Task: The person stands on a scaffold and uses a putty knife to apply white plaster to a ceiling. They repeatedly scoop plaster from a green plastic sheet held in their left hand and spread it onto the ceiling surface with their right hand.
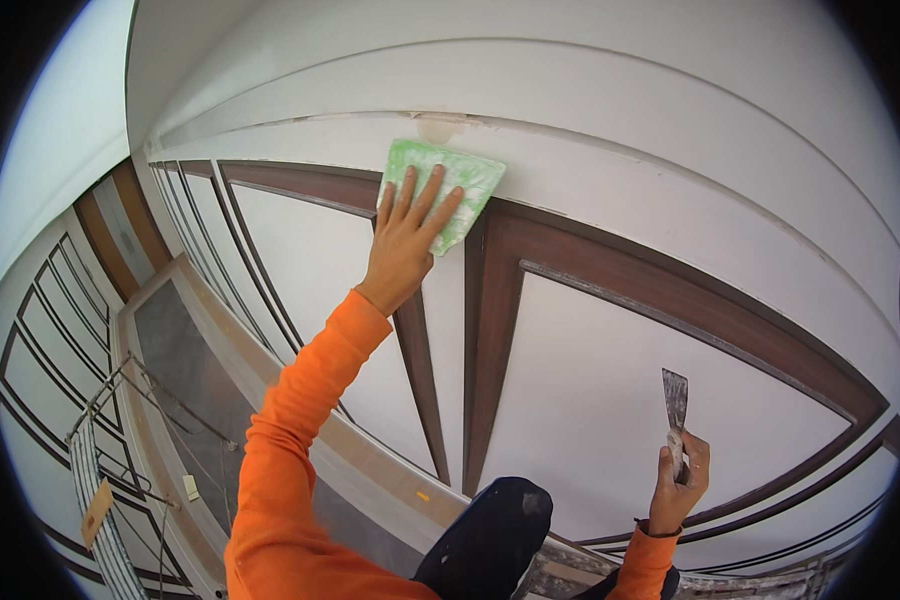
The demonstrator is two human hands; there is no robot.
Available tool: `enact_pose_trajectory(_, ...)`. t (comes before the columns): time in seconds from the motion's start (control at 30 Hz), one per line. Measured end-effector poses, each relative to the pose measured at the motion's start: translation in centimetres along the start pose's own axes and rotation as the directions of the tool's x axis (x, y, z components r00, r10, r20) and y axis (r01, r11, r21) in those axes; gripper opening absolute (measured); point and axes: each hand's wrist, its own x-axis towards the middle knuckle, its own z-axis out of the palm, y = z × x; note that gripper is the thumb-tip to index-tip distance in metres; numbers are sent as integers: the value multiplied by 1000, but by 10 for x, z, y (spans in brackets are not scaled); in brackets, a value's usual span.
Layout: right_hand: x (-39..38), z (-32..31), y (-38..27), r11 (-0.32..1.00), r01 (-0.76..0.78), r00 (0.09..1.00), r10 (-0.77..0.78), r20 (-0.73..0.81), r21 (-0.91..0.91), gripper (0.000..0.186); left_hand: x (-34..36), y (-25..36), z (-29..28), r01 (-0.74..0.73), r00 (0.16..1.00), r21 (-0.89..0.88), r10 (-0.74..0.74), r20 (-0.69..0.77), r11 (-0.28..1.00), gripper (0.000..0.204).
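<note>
My left hand (407, 245) is raised to the white wall panel above the dark wood door frames. Its fingers lie spread over the face of a green plastic putty spreader (448, 175) smeared with white, with the thumb tucked under the near edge. The spreader is at the wall just below a beige patch (438, 128) along a groove. Lower right, my right hand (678, 483) is closed round the handle of a putty knife (675, 396). Its narrow, stained blade points up, apart from the wall.
Dark brown door frames (590, 262) with white panels fill the middle. Far below at left runs a grey and tan floor (195, 340). A metal scaffold frame (90, 440) stands at lower left. My dark-trousered knee (495, 535) shows at bottom centre, beside a putty-stained platform (560, 580).
</note>
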Motion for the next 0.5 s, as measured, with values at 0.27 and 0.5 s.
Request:
enact_pose_trajectory(0.27,-3,-5,1,1000,-9,1000,9,26,-16,27,11,-7,-34,78,932,-427,-218,-290,901,72)
enact_pose_trajectory(0.5,-3,-6,-1,1000,1,1000,-1,7,-10,27,25,-22,-26,76,996,14,-75,-44,997,75)
